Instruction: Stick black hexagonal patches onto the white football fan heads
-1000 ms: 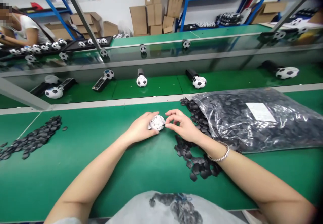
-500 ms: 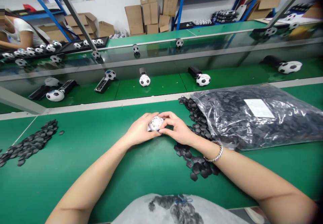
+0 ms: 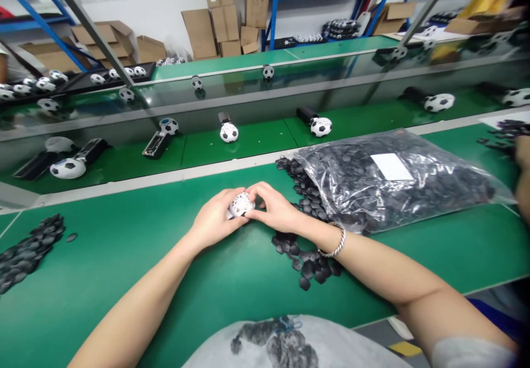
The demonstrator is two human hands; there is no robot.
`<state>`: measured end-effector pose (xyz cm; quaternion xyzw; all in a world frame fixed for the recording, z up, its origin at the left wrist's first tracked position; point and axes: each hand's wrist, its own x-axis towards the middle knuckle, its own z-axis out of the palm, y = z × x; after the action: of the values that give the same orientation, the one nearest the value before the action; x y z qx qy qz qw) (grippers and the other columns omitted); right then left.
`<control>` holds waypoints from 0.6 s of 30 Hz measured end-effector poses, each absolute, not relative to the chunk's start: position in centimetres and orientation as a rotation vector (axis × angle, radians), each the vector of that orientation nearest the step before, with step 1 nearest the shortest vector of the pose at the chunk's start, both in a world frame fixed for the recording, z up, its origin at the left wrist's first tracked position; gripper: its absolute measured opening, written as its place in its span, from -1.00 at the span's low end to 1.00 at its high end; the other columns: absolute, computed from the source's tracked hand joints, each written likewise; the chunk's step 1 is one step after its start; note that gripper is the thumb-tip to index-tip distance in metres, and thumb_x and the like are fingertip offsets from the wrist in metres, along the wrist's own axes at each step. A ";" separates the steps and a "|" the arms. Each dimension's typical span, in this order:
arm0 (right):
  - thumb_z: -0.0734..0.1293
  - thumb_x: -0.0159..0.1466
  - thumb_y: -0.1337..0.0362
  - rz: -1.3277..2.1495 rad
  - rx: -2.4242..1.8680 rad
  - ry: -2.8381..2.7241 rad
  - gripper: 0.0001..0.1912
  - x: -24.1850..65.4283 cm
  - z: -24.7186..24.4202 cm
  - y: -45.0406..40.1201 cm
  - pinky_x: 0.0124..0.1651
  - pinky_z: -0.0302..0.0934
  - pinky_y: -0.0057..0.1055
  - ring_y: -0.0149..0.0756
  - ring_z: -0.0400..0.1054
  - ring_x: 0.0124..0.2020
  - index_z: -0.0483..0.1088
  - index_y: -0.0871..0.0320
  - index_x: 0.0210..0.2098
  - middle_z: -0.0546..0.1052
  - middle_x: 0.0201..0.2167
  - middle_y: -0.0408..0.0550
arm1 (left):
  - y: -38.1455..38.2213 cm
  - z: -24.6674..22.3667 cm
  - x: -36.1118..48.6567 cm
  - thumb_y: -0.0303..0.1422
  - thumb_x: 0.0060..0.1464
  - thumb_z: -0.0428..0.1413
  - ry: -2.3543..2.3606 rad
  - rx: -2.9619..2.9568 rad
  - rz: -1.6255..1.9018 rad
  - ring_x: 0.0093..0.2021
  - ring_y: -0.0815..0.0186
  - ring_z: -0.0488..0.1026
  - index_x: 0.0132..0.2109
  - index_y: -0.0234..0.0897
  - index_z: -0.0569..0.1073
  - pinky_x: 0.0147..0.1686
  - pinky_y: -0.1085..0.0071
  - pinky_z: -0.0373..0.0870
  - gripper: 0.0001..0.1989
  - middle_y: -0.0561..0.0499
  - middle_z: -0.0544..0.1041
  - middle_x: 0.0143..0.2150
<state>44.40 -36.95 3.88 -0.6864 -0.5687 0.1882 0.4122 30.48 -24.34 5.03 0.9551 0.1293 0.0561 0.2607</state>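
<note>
Over the green table, a small white ball shell [image 3: 241, 205] with a pattern of openings sits between my two hands. My left hand [image 3: 213, 219] is wrapped round its left side, with the thumb along the lower edge. My right hand [image 3: 271, 208] has its fingertips and thumb closed on the ball's right side; any small piece between those fingers is hidden. Loose black pentagon pieces [image 3: 306, 268] lie beside and below my right wrist. Another pile of black pieces [image 3: 31, 249] is at the far left of the table.
A clear plastic bag [image 3: 414, 191] full of black pieces lies at the right. Behind the pale rail [image 3: 186, 175], a green belt [image 3: 265, 142] carries black-and-white balls [image 3: 321, 127] with black parts. Another person's hand [image 3: 522, 152] shows at the right edge.
The whole view has swung to the right, so the table things appear further left. Another person's hand and more black pieces have come into view at the right. My hands keep nearly the same hold.
</note>
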 end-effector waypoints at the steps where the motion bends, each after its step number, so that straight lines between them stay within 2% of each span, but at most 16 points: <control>1: 0.35 0.11 0.28 0.467 -1.805 -1.486 -0.80 45.0 4.5 -37.3 -0.17 0.20 -0.41 -0.34 0.30 -0.20 0.25 0.17 -0.32 0.41 -0.22 -0.06 | -24.5 5.0 30.4 -0.24 -0.06 0.11 0.366 2.619 0.142 0.09 0.11 0.28 0.14 -0.22 0.20 0.02 0.21 0.26 -0.41 -0.08 0.32 0.13; 3: 0.31 0.16 0.25 0.392 -2.111 -1.572 -0.84 46.5 5.7 -38.1 -0.20 0.20 -0.42 -0.33 0.33 -0.24 0.32 0.17 -0.28 0.44 -0.25 -0.05 | -24.8 4.9 30.2 -0.31 -0.09 0.10 0.418 2.698 0.114 0.11 0.08 0.26 0.16 -0.25 0.17 0.02 0.19 0.26 -0.37 -0.10 0.31 0.14; 7: 0.26 0.20 0.31 0.176 -2.818 -1.517 -0.86 49.1 7.2 -39.7 -0.24 0.23 -0.35 -0.14 0.37 -0.19 0.42 0.24 -0.30 0.48 -0.26 0.11 | -24.7 5.2 30.0 -0.50 -0.10 -0.01 0.406 2.833 0.118 0.08 0.09 0.27 0.15 -0.26 0.19 -0.02 0.19 0.26 -0.41 -0.09 0.33 0.12; 12: 0.17 0.20 0.45 0.162 -2.903 -1.530 -0.78 49.3 6.7 -39.4 -0.24 0.25 -0.32 -0.09 0.41 -0.20 0.44 0.33 -0.27 0.49 -0.26 0.24 | -23.9 5.6 30.1 -0.61 -0.14 -0.11 0.398 2.874 0.112 0.02 0.13 0.30 0.17 -0.08 0.17 -0.13 0.19 0.22 -0.33 -0.01 0.37 0.08; 18: 0.09 0.16 0.55 0.114 -2.910 -1.559 -0.68 49.2 6.2 -39.4 -0.31 0.26 -0.30 -0.06 0.43 -0.28 0.43 0.34 -0.25 0.48 -0.34 0.25 | -23.4 5.1 30.1 -0.65 -0.15 -0.13 0.290 2.852 0.147 0.06 0.20 0.26 0.17 -0.05 0.17 -0.01 0.16 0.12 -0.30 0.08 0.34 0.14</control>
<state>49.23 -39.44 6.20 -0.8780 -0.4705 0.0343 -0.0809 30.08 -23.42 5.10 0.9845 0.1000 0.0507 0.1351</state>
